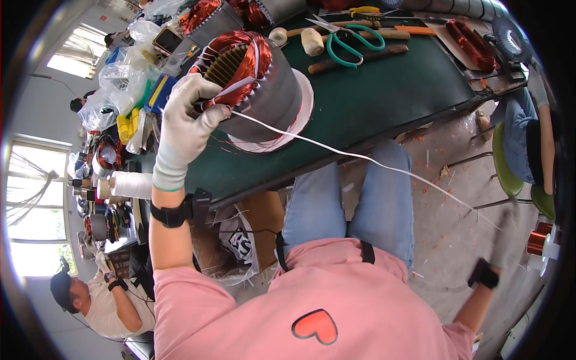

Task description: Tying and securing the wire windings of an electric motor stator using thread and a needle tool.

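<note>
Stator point(273, 99) with copper windings point(257, 57): stands on a white round base point(306, 102) on the green bench mat point(390, 90), just ahead and to the right of my left hand point(187, 117), touching its fingers.

Handling estimate: the steel core should be heavy and stiff, smooth enough outside to slip against a glove. Windings probably give a little; their enamel I would treat as easily scratched. Best hold for shifting it: both palms low on the grey shell, clear of the coils. White cord point(366, 158) looks light and limp, best gripped near its far end.

Left hand, gloved: thumb and fingers curled toward each other at the near edge of the windings, a small gap between them. Cord leaves from the thumb tip; whether it is pinched there I cannot tell.

Right hand point(504, 243): out far to the right of the left, beyond the bench edge, at the cord's far end. Motion blur; finger spread and grip cannot be told.
</note>
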